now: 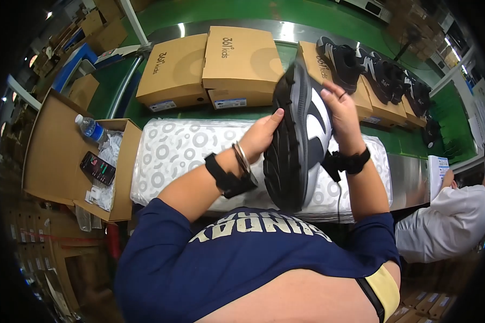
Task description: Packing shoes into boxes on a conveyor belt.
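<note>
A black, grey and white sneaker (313,126) is held up in front of my chest, turned on its side so its black treaded sole faces left. My left hand (261,134) grips it at the sole, thumb along the edge and the other fingers mostly hidden. On the upper's side, my right hand (342,110) is closed against the shoe, with its thumb and bent fingers near the white panels. Beneath the sneaker lies a stack of white patterned wrapping paper (186,148) under clear plastic.
Brown shoe boxes (242,59) stand along the far side. Several black sneakers (342,67) rest on boxes at far right. An open carton (125,177) on the left holds a bottle (91,129), a phone (98,168) and paper scraps. Another person's sleeve (447,220) is at right.
</note>
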The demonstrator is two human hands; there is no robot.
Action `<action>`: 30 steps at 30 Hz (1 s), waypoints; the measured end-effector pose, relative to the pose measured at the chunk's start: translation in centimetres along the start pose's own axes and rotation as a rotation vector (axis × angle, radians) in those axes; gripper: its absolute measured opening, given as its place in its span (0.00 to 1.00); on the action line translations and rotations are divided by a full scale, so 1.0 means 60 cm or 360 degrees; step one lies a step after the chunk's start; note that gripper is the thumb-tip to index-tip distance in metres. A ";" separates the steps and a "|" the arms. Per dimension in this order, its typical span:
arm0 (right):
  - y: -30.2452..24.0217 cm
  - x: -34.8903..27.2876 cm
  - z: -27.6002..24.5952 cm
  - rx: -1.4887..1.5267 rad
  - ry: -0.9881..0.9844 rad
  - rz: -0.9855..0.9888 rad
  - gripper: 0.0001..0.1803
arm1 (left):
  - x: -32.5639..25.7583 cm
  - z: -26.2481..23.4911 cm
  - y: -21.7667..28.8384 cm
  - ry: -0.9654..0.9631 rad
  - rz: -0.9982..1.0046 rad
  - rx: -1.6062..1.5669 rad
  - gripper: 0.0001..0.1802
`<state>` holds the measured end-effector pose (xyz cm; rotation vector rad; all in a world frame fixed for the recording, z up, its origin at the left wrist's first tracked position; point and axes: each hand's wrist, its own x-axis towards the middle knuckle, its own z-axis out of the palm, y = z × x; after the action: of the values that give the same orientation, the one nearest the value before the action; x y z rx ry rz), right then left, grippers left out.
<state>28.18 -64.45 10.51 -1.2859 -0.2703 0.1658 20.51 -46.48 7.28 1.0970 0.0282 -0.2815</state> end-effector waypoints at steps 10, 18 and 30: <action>0.153 -0.029 -0.153 -0.0383 -0.0078 0.0572 0.21 | 0.212 -0.321 0.218 0.1144 0.0719 0.2519 0.36; 0.182 -0.069 -0.179 -0.0011 -0.0032 0.0573 0.26 | 0.328 -0.442 0.148 0.0911 0.0211 0.2255 0.23; 0.174 -0.064 -0.163 0.0119 0.0045 0.0534 0.27 | 0.227 -0.296 0.141 0.0671 0.0088 0.3493 0.33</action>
<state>27.66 -71.66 -2.42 -1.2512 -0.0217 0.4387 37.75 -30.11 4.32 3.3164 0.0654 0.1222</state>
